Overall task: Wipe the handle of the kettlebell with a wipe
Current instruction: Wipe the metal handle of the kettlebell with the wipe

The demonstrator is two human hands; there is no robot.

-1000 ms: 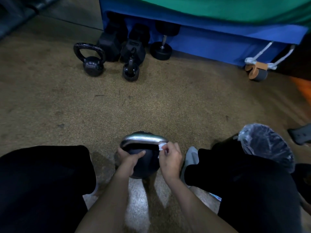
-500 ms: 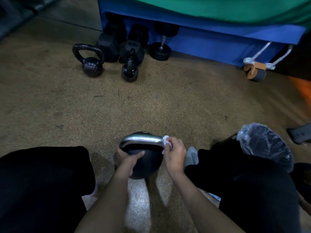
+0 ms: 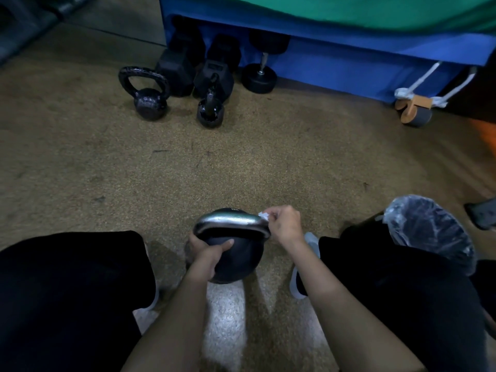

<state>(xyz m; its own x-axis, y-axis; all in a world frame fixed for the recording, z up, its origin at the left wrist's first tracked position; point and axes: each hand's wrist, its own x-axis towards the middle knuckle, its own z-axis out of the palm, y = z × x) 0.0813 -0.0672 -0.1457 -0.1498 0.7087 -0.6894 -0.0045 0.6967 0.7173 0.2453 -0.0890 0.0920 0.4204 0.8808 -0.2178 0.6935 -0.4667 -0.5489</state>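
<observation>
A kettlebell with a round matte black body stands on the brown speckled floor, near and in the middle, between the person's two knees in black trousers. Its handle is a thick loop of polished silver metal that catches a greenish sheen along its top bar; it arches over the ball and runs left to right.

The left hand grips the left side of the ball, with the thumb laid across the near face and the fingers curled round the far left side. The right hand is at the right end of the handle, its fingertips bunched and pinching a small crumpled white wipe against the metal where the bar bends down.

Just right of the kettlebell is a white shoe, and further right a dark bin lined with a clear plastic bag. Far left on the floor stand two small glossy black kettlebells, with black hex dumbbells and a round-ended dumbbell behind them against a blue padded platform. A tan and grey roller wheel lies at the far right.
</observation>
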